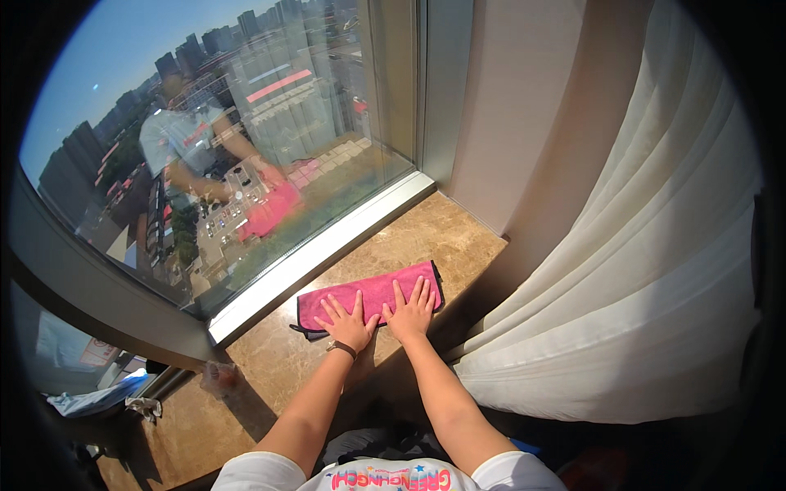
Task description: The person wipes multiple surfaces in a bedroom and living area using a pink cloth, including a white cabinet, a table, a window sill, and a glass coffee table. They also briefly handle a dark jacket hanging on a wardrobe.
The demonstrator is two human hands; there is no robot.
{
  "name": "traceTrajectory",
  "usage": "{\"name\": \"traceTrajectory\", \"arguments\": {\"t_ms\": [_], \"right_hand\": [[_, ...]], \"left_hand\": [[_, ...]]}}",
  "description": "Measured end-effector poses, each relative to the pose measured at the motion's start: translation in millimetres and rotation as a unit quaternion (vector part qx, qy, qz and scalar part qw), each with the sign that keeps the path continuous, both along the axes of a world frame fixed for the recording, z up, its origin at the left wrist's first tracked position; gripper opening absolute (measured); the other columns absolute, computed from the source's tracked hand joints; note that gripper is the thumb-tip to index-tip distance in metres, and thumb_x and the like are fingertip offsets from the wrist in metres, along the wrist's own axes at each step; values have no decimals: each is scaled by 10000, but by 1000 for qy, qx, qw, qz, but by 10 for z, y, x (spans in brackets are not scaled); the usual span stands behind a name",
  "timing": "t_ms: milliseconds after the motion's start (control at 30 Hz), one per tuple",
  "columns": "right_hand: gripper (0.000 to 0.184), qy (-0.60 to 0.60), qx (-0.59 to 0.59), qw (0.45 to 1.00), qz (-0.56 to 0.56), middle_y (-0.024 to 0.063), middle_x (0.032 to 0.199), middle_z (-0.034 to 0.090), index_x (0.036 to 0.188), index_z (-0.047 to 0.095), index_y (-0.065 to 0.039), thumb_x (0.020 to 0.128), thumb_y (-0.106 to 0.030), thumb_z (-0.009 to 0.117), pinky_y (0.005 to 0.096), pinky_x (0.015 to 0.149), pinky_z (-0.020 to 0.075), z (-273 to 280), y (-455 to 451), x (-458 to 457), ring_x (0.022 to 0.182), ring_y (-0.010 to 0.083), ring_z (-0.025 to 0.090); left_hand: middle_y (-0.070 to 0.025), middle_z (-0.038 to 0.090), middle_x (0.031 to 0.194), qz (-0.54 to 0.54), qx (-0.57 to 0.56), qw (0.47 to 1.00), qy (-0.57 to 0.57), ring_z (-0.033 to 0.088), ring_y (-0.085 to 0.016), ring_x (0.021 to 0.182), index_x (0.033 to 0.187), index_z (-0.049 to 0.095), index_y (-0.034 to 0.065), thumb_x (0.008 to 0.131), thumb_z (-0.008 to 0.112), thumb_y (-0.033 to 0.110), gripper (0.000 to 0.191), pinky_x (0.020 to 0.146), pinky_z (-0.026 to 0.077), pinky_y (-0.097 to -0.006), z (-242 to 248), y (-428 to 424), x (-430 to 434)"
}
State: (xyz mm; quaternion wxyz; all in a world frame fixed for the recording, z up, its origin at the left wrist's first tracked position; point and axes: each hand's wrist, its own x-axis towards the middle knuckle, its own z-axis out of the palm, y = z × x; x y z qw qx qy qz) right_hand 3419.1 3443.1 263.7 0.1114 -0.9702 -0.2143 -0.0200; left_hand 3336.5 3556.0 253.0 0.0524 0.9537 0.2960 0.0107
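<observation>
A pink cloth with black edging lies folded in a long strip on the brown marble windowsill. My left hand rests flat on the cloth's left part, palm down, fingers spread; a dark band circles that wrist. On the right part of the cloth lies my right hand, also palm down with its fingers apart. The two thumbs are close to each other near the cloth's lower edge. A black loop sticks out at the cloth's lower left corner.
A large window pane with a pale metal frame rises behind the sill and reflects a person. White curtains hang at the right. A clear plastic bag or wrap sits farther left, with crumpled cloth beyond.
</observation>
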Motion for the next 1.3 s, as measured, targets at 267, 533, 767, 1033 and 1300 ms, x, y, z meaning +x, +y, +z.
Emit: {"name": "traceTrajectory", "arguments": {"t_ms": [267, 533, 767, 1033, 1300], "right_hand": [[633, 17, -17, 992, -123, 271, 1458, 100, 1405, 296, -239, 853, -519, 430, 504, 1090, 18, -30, -614, 1071, 1364, 401, 39], [648, 43, -66, 988, -136, 276, 1434, 181, 1383, 309, -117, 856, -475, 424, 504, 1091, 64, 115, -727, 1913, 1353, 381, 125], [623, 37, -50, 989, -136, 251, 1447, 171, 1426, 233, -218, 873, -443, 412, 520, 1077, 89, 56, -636, 1976, 1361, 352, 124], [576, -45, -2, 998, 42, 247, 1446, 181, 1371, 374, -206, 837, -392, 483, 519, 1084, 89, -78, -829, 1337, 1366, 352, 120], [628, -23, 71, 969, 237, 275, 1436, 174, 1365, 384, -180, 773, -309, 551, 538, 1077, 110, -51, -880, -114, 1356, 388, 131]], "left_hand": [[-296, 117, 1444, -129, 4, 991, -36, 51, -482, 1336, 1402, 272, 337, 780, 411, 673, 721, 949, 69, -725, -18, -426, 1467], [-256, 139, 1455, -179, 0, 982, -65, 88, -446, 1343, 1379, 315, 370, 760, 451, 666, 699, 955, 109, -716, 81, -523, 2364], [-249, 132, 1459, -190, -34, 979, -61, 162, -426, 1332, 1371, 312, 397, 756, 446, 676, 689, 956, 141, -708, 59, -427, 2594], [-253, 169, 1450, -131, 3, 987, -96, 86, -465, 1339, 1353, 361, 375, 781, 445, 635, 634, 971, 65, -707, -62, -604, 1561], [-271, 131, 1448, -10, 11, 1000, -24, 80, -471, 1336, 1382, 325, 311, 726, 617, 509, 745, 962, 96, -710, 229, -942, -333]]}}
